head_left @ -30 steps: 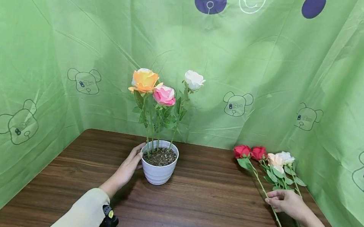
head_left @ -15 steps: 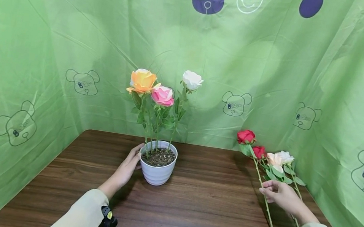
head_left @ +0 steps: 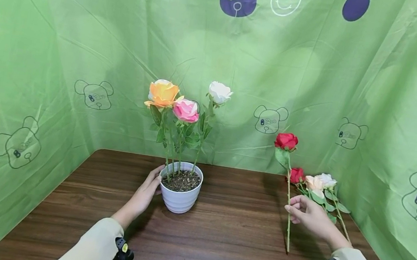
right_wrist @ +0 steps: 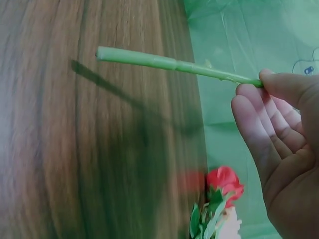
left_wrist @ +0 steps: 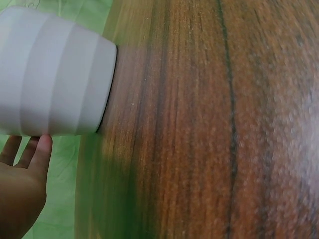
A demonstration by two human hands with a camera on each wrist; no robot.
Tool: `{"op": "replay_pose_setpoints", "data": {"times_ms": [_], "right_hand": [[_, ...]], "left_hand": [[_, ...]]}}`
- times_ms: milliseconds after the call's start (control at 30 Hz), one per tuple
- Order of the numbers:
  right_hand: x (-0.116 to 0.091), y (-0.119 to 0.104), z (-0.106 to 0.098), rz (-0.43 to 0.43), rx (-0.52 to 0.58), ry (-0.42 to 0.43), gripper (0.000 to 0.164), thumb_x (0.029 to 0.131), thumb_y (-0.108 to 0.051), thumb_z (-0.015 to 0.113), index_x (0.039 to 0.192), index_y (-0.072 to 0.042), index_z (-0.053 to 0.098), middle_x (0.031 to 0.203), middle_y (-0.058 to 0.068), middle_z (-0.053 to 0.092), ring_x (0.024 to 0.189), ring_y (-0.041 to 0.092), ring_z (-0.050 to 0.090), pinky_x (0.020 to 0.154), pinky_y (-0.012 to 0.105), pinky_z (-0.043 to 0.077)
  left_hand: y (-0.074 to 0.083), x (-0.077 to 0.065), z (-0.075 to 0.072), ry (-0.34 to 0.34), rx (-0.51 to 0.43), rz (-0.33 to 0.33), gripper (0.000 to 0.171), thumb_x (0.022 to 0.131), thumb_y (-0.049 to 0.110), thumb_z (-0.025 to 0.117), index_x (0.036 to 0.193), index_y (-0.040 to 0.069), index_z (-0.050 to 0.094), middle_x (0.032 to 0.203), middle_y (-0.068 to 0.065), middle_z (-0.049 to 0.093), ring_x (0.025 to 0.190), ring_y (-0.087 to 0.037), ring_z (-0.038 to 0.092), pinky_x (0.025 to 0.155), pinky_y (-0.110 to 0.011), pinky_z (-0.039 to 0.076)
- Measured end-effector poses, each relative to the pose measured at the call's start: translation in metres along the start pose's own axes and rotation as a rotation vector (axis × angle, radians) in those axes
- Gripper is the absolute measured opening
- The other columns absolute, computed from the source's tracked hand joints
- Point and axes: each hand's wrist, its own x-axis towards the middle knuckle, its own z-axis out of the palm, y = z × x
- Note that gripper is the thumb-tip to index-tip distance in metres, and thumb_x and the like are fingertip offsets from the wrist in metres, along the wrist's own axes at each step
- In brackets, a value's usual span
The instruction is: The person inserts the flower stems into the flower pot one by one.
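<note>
A white ribbed flowerpot [head_left: 180, 199] filled with dark soil stands upright on the table. My left hand [head_left: 143, 196] rests against its left side; in the left wrist view the fingertips [left_wrist: 45, 143] touch the pot wall. Orange [head_left: 163, 94], pink [head_left: 186, 110] and white [head_left: 220, 92] roses rise from the soil. On the right, my right hand [head_left: 310, 214] pinches the stem of a red rose [head_left: 286, 141] between thumb and fingers. That rose stands nearly upright, bloom up. In the right wrist view, the stem's cut end [right_wrist: 107, 54] points away from the fingers above its shadow.
Another red rose [head_left: 296, 175], a peach rose [head_left: 315, 185] and a white rose [head_left: 326, 180] lie at the right of the brown wooden table [head_left: 217, 245], just behind my right hand. A green printed curtain [head_left: 218, 52] encloses the back and sides.
My right hand has lifted the red rose off the pile, moving left and tilting it from lying to nearly upright. The left hand and the pot have stayed put.
</note>
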Motion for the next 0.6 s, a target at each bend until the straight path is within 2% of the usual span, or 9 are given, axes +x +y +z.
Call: {"op": "replay_pose_setpoints", "data": {"times_ms": [233, 400, 600], "right_hand": [[0.011, -0.01, 0.012, -0.053, 0.024, 0.041, 0.029, 0.097, -0.016, 0.068, 0.109, 0.006, 0.054, 0.089, 0.014, 0.063, 0.076, 0.033, 0.068, 0.07, 0.042, 0.06], [0.019, -0.017, 0.021, -0.109, 0.029, 0.069, 0.025, 0.097, -0.015, 0.068, 0.106, 0.003, 0.054, 0.089, 0.015, 0.063, 0.076, 0.03, 0.069, 0.069, 0.041, 0.06], [0.029, -0.03, 0.03, -0.185, 0.009, 0.086, 0.022, 0.097, -0.016, 0.069, 0.105, 0.0, 0.054, 0.087, 0.015, 0.064, 0.075, 0.034, 0.069, 0.068, 0.043, 0.06]], "left_hand": [[0.001, -0.002, 0.0, 0.002, 0.01, -0.004, 0.049, 0.112, 0.025, 0.029, 0.158, 0.007, 0.024, 0.154, -0.025, 0.031, 0.138, -0.04, 0.034, 0.106, -0.057, 0.039], [0.001, -0.002, 0.0, -0.003, 0.011, -0.004, 0.05, 0.112, 0.025, 0.028, 0.158, 0.007, 0.023, 0.155, -0.025, 0.029, 0.138, -0.041, 0.034, 0.106, -0.058, 0.038], [0.002, -0.001, 0.0, -0.006, 0.003, -0.006, 0.049, 0.112, 0.026, 0.029, 0.158, 0.008, 0.023, 0.155, -0.025, 0.029, 0.139, -0.041, 0.033, 0.107, -0.058, 0.037]]}}
